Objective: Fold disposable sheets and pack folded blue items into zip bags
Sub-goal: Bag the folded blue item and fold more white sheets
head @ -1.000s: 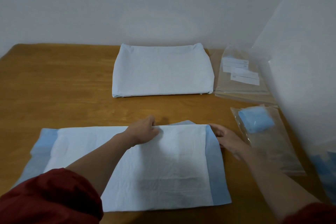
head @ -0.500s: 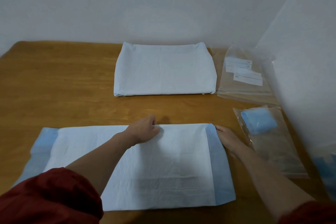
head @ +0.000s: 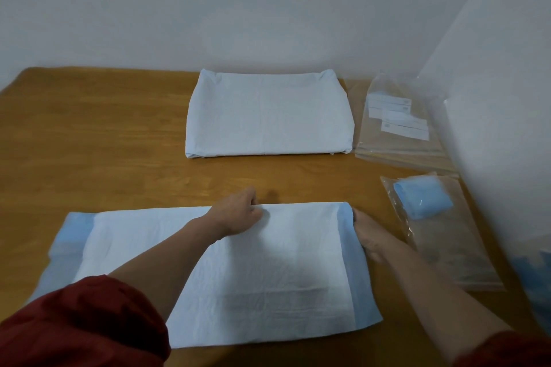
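A white disposable sheet (head: 268, 271) with pale blue side bands lies folded flat on the near part of the wooden table (head: 104, 140). My left hand (head: 238, 211) grips its far folded edge near the middle, fingers curled over the edge. My right hand (head: 369, 232) holds the far right corner, with the fingers tucked under the blue band. A folded blue item (head: 423, 197) lies inside a clear zip bag (head: 447, 241) to the right of the sheet.
A stack of folded white sheets (head: 268, 116) sits at the back of the table. Beside it on the right lie several clear zip bags with white labels (head: 399, 125). A white wall (head: 501, 128) closes the right side.
The far edge of the sheet has been drawn flat and even, and the blue flap behind it no longer shows. Both hands stay at the far edge.
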